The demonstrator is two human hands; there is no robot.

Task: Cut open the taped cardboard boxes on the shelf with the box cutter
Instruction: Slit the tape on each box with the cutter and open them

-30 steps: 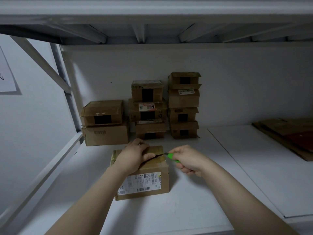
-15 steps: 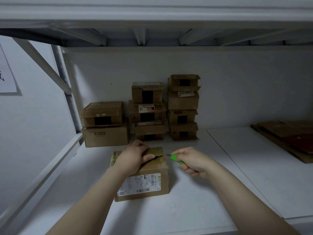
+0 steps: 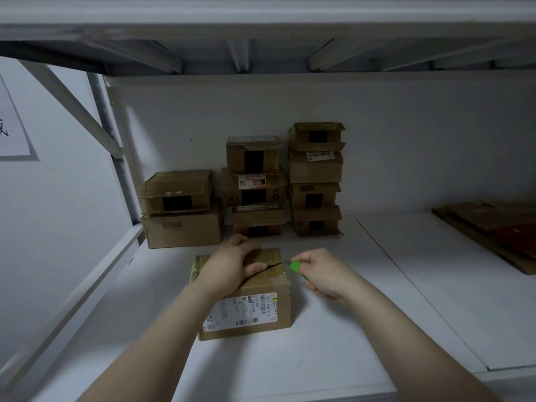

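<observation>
Box (image 3: pixel 249 303) looks light and stiff, so holding its top is best: left hand (image 3: pixel 232 264) presses down there, right hand (image 3: pixel 322 274) grips cutter (image 3: pixel 296 267).

A labelled brown box (image 3: pixel 252 311) sits near, its top tape partly slit. The green box cutter (image 3: pixel 295 267) is at its upper right edge.

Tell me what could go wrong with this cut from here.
1. The left hand presses on the box with its thumb beside the slit; a slip of the box cutter in the right hand could nick it.
2. A deep blade may damage whatever is inside.
</observation>
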